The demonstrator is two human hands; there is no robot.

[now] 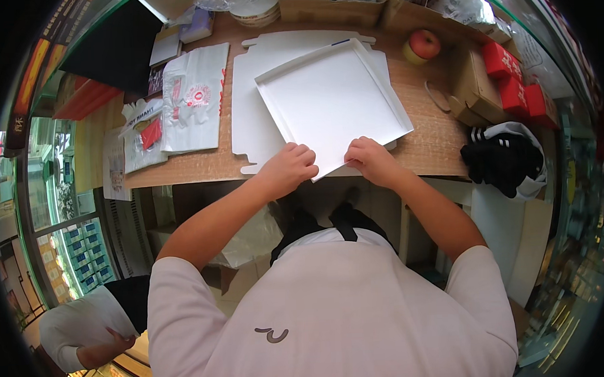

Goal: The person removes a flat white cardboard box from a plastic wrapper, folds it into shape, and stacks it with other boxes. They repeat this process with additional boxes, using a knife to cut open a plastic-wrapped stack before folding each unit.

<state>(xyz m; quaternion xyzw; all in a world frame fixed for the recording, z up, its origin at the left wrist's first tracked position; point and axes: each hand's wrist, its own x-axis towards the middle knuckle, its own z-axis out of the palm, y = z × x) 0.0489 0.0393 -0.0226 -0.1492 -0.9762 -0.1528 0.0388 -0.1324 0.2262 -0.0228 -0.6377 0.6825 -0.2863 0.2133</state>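
Note:
A shallow square white cardboard tray (328, 96) with low upright walls lies askew over flat white cardboard sheets (245, 123) on the wooden table. At its near left corner, my left hand (291, 167) is closed on the tray's edge, fingers curled over the wall. My right hand (373, 161) pinches the near edge a short way to the right. Between the two hands the tray's near corner pokes out past the table edge. The thumbs are mostly hidden beneath the fingers.
White plastic bags (193, 99) lie left of the sheets. A red apple (424, 43) sits at the back right, beside a brown cardboard box (474, 86) and red boxes (513, 88). Black cloth (503, 156) rests at the right edge. Another person (92, 326) is at lower left.

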